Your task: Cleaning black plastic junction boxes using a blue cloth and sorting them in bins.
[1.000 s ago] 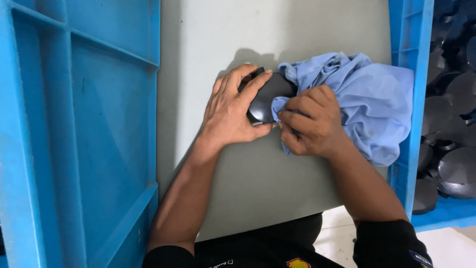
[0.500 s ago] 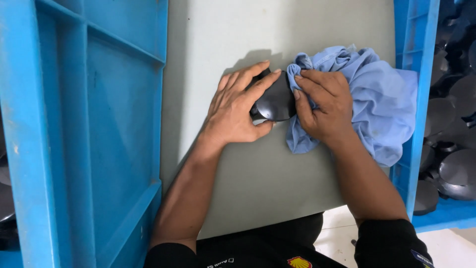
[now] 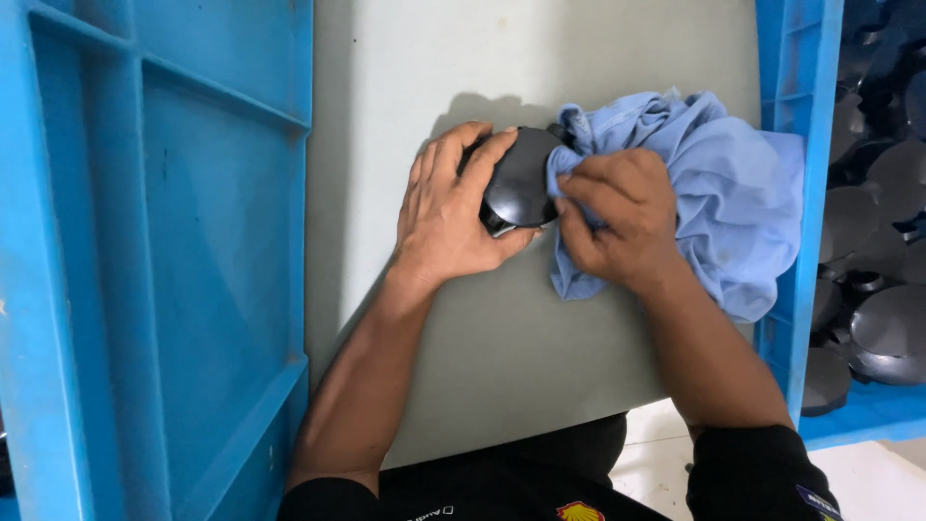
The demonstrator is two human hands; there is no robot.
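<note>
Black and glossy, the round plastic cap point(image 3: 521, 183) lay on the grey table point(image 3: 482, 338), gripped at its rim by the left hand point(image 3: 453, 217); the right hand point(image 3: 612, 217) clenched a bunched light-blue cloth point(image 3: 719, 207) against the cap's right edge; wiping seemed the step in hand; the next move would likely call for turning the cap under the cloth; a blue crate point(image 3: 154, 270) stood left, another crate point(image 3: 796, 193) of similar caps point(image 3: 887, 323) right.
</note>
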